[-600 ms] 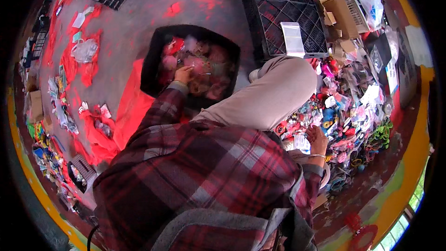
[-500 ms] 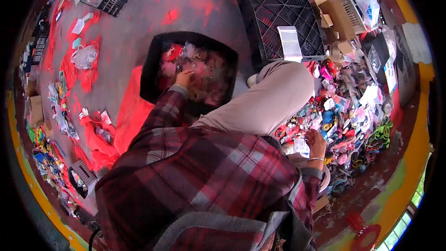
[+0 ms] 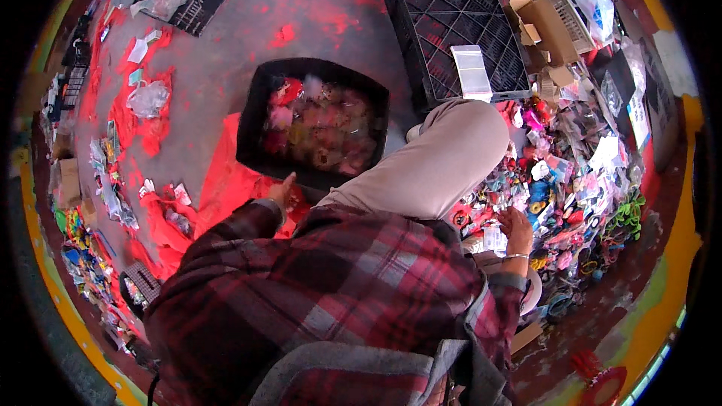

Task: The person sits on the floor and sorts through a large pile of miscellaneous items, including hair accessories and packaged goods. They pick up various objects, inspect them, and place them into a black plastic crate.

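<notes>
On the floor at the right spreads a big heap of small mixed things [image 3: 553,180] in many colours, with a black crate [image 3: 459,22] beyond it. A black tub [image 3: 250,116] stands ahead of the person's bent leg [image 3: 432,158], and a torn cardboard box [image 3: 547,26] sits beside the crate. The left hand [image 3: 283,192] is just outside the tub's near edge, loosely open, one finger stretched out, nothing showing in it. The right hand [image 3: 514,227] is at the heap, fingers part-curled; whether it holds anything I cannot tell. Red, pink and brownish pieces [image 3: 323,124], blurred, lie inside the tub.
</notes>
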Action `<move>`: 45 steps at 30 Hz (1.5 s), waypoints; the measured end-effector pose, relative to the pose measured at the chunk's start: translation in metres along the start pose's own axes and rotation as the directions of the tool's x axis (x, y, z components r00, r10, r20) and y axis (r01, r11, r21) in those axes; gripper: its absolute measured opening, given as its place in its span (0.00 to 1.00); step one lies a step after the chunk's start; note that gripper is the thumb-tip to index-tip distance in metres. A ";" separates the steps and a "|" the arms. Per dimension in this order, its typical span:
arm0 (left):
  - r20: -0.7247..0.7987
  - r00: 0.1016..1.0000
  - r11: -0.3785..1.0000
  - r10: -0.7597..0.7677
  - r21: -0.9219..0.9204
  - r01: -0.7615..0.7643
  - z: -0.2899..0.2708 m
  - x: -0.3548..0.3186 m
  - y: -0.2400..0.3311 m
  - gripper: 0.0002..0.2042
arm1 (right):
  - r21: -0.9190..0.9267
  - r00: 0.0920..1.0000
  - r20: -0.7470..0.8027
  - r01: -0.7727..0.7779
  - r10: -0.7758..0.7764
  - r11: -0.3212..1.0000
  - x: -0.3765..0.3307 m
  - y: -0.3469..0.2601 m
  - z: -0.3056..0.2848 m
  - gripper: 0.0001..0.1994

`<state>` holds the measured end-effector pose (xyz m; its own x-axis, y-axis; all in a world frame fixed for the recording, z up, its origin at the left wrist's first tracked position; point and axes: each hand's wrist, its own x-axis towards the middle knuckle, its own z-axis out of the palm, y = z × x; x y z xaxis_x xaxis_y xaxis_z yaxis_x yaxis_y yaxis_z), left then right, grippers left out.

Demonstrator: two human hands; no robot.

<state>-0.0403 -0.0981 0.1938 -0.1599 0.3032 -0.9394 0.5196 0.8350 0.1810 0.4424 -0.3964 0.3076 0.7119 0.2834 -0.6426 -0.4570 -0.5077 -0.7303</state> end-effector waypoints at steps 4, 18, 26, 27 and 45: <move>0.277 0.948 0.841 -0.156 -0.467 0.275 0.025 0.039 -0.027 0.28 | -0.018 0.998 0.058 0.033 -0.032 0.999 0.002 -0.002 0.004 0.15; 0.238 0.920 0.486 0.311 -0.872 0.062 0.072 0.101 0.022 0.10 | -0.099 0.998 0.065 0.031 -0.024 0.995 -0.001 0.002 0.002 0.15; 0.202 0.885 0.420 0.420 -0.908 0.008 0.093 0.116 0.099 0.08 | -0.125 0.998 0.051 0.044 -0.038 0.991 -0.001 0.001 0.008 0.13; 0.188 0.897 0.424 0.400 -0.906 0.001 0.099 0.111 0.106 0.08 | -0.130 0.998 0.047 0.044 -0.038 0.990 -0.005 -0.003 0.008 0.13; 0.680 0.725 0.930 0.107 -0.325 0.169 0.103 0.060 0.119 0.26 | -0.444 0.920 0.085 0.379 -0.383 0.812 -0.021 -0.004 0.006 0.12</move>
<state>0.0986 -0.0285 0.1291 0.5105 -0.0037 -0.8598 0.1833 0.9775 0.1046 0.4262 -0.3951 0.3227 0.7843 0.5246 -0.3310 0.1358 -0.6659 -0.7336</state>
